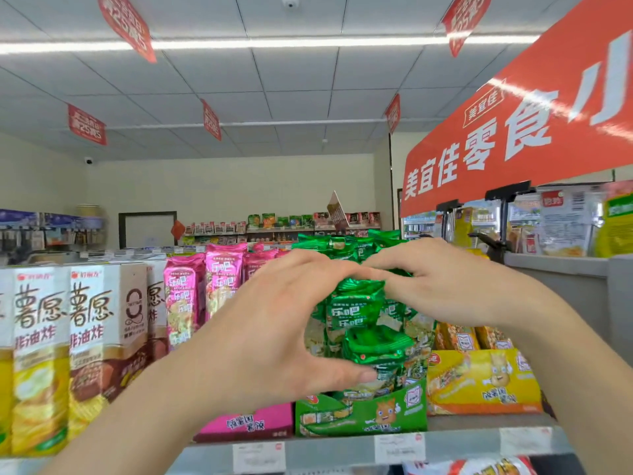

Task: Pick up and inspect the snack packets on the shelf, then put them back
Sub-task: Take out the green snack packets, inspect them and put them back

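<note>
Now both hands meet mid-frame: the left hand (274,334) clasps the green snack packets (363,313) from top to bottom, the right hand (448,286) pinches their upper edge, just above the green display box (359,418).

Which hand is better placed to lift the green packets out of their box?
Probably the left. The left hand spans the green packets from the top to the lower end, thumb below them; the right hand only holds their top edge.
</note>
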`<act>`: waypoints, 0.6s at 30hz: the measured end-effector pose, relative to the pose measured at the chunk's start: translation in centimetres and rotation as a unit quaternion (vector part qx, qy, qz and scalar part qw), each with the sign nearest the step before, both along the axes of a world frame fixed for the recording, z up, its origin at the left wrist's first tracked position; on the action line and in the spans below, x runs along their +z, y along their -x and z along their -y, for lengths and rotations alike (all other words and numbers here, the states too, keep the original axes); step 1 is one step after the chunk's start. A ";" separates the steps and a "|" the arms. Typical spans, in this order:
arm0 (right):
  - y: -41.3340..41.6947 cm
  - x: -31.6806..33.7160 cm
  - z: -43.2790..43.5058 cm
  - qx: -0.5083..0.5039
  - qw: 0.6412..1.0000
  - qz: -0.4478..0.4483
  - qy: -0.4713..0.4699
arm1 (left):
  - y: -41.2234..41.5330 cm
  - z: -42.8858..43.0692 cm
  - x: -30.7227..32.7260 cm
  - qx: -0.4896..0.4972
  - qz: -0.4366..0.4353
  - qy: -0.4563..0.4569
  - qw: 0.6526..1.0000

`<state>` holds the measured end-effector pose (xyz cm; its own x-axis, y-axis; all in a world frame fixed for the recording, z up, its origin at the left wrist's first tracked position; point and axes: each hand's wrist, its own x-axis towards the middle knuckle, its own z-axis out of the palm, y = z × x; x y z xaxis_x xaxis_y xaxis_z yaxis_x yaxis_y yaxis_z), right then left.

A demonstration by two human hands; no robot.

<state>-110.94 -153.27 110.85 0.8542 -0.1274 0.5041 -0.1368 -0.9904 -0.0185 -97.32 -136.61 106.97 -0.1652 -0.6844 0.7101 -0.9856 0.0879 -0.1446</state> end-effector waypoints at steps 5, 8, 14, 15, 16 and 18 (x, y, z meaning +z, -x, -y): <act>1.5 -0.6 -0.7 0.085 0.993 0.077 -0.038 | 0.6 -0.8 -1.1 0.016 0.030 0.020 0.999; 1.7 0.2 -0.6 0.124 0.974 0.141 -0.127 | 1.3 -1.0 -1.5 0.021 0.061 0.033 0.997; -0.8 3.0 -1.0 -0.028 0.991 0.128 0.009 | 1.7 -1.5 -2.0 0.007 0.088 0.043 0.995; -1.1 3.1 -1.1 -0.065 0.995 0.068 0.019 | 1.7 -1.6 -2.1 0.007 0.083 0.038 0.996; -1.4 3.0 -1.1 -0.088 0.996 0.019 0.015 | 1.8 -1.7 -2.0 0.008 0.073 0.031 0.997; -1.7 2.7 -1.2 -0.098 0.995 -0.032 0.010 | 1.9 -1.9 -1.8 0.009 0.056 0.020 0.998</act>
<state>-109.23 -152.11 113.51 0.8442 -0.2845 0.4543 -0.3268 -0.9450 0.0155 -99.18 -134.71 105.12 -0.2335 -0.6598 0.7142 -0.9642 0.0623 -0.2577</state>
